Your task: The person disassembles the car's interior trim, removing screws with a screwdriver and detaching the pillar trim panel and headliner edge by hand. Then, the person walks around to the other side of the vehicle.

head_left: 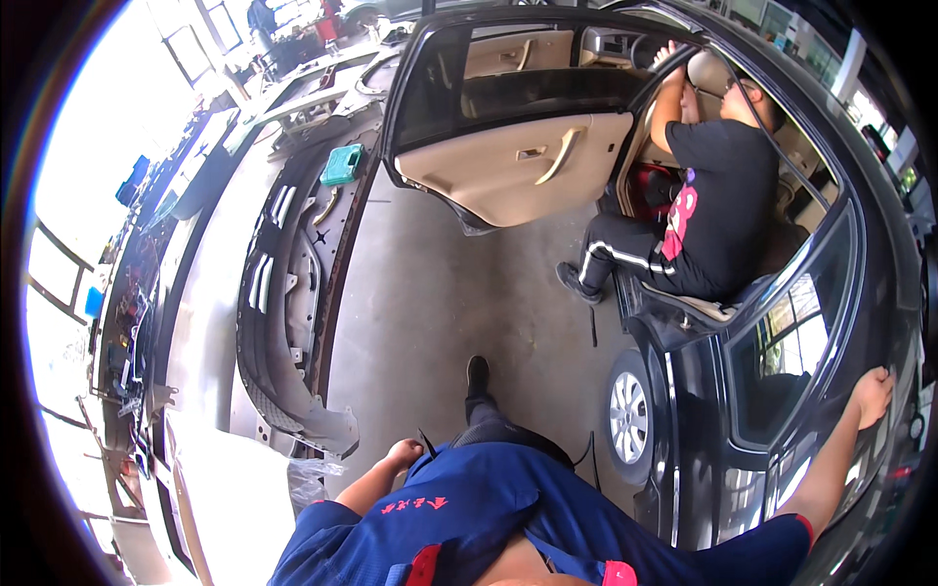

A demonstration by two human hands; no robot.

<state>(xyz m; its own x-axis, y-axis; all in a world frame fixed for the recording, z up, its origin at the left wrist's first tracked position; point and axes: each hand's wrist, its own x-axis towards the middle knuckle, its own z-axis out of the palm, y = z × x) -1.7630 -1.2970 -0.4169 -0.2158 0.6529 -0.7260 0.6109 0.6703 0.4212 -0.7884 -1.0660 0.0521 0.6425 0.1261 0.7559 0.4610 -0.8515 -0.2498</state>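
Note:
My left hand [404,451] hangs beside my hip, closed around a thin dark pointed tool [426,444] whose exact kind I cannot make out. At the far right my right arm is stretched out, and my right hand [873,396] rests on the body of a black car [705,410], behind the rear side window. Its fingers are curled in, with nothing visible in them. The car's rear door [518,161] stands wide open, showing its beige inner panel. In the doorway sits a person in a black T-shirt [728,195], with raised arms and one foot on the floor.
On my left, a long bench [344,244] carries car body parts, among them a dark bumper or grille piece [269,322] and a teal case [342,165]. A white sheet or panel [230,488] lies nearer. The car's rear wheel [630,415] stands on my right, above grey floor [430,293].

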